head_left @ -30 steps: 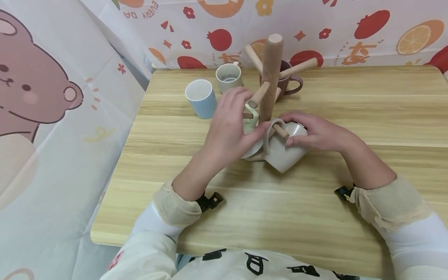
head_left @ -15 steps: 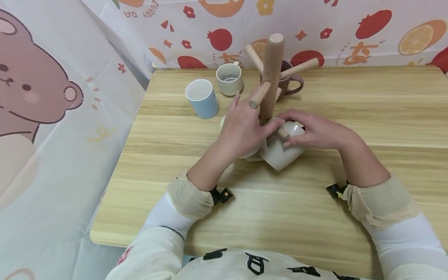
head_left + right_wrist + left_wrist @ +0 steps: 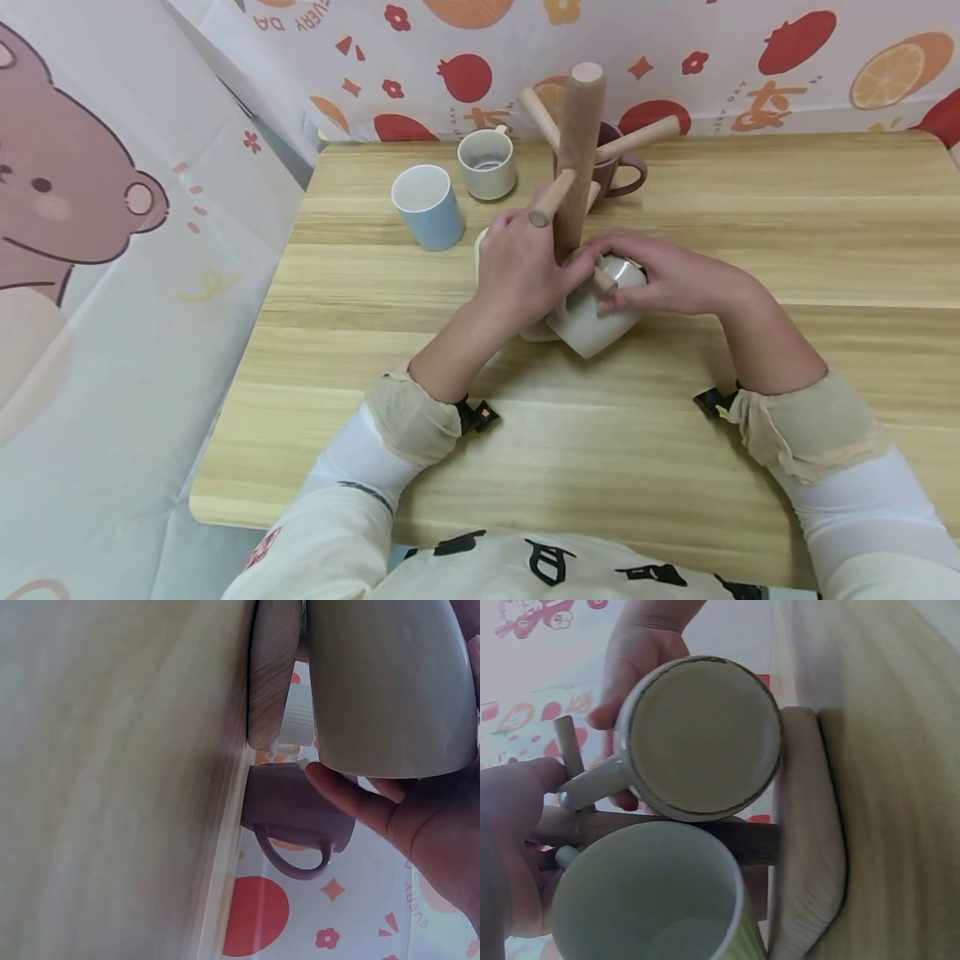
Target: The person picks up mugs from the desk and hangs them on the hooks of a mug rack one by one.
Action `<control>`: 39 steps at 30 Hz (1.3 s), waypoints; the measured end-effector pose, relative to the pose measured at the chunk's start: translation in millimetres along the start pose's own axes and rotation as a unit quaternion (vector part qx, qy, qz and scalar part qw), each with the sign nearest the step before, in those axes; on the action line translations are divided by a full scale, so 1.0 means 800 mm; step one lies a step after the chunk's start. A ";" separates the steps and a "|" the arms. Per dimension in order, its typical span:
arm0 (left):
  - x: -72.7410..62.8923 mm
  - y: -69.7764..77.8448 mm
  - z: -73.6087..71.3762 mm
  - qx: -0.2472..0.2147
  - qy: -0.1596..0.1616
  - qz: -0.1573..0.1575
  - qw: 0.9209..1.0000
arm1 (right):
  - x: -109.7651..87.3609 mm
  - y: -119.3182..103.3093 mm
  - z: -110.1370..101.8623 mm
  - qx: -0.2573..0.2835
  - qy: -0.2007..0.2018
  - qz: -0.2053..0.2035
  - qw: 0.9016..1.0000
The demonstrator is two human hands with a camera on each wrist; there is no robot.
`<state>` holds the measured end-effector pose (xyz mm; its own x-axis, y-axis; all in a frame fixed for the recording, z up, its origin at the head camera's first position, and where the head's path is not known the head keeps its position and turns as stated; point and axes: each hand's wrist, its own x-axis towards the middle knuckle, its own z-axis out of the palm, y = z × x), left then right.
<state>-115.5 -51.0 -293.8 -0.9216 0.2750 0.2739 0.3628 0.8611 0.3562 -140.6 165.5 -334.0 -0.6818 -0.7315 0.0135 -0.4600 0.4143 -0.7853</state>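
Observation:
A wooden mug tree [image 3: 579, 158] stands upright on the table, with pegs branching from its post. My left hand [image 3: 519, 271] grips the post, the thumb in front near the handle of a white mug [image 3: 588, 327]. With my right hand [image 3: 675, 273] I hold that mug by its body, tilted on its side. Its handle is around a low peg [image 3: 604, 280], and its round base faces the left wrist view. Close under my left hand hangs a pale green mug [image 3: 652, 900], mostly hidden from the head view.
Left of the mug tree stand a light blue cup [image 3: 429, 212] and a small grey-beige mug [image 3: 487, 167]. Behind the post is a purple-brown mug [image 3: 296, 802], its handle to the right. A patterned cloth [image 3: 712, 67] hangs along the table's back edge.
My left hand has shifted right from beside the green mug to the post, now covering most of that mug and the white mug's handle. The white mug has moved slightly left with my right hand.

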 end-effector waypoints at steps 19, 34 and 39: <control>0.000 -0.010 0.017 0.019 0.073 0.051 0.996 | 0.002 -0.003 0.000 -0.017 0.011 0.028 0.999; -0.001 -0.007 0.014 0.017 0.052 0.051 0.997 | -0.022 -0.023 -0.029 0.161 0.110 -0.116 0.974; -0.001 -0.007 0.013 0.012 0.048 0.048 0.998 | -0.013 -0.037 -0.035 0.234 0.201 -0.170 0.936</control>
<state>-118.4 -51.5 -305.5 -0.8649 0.3160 0.3899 0.4444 0.8432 0.3024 -136.0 176.5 -293.6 -0.7428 -0.4768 0.4700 -0.4544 -0.1565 -0.8770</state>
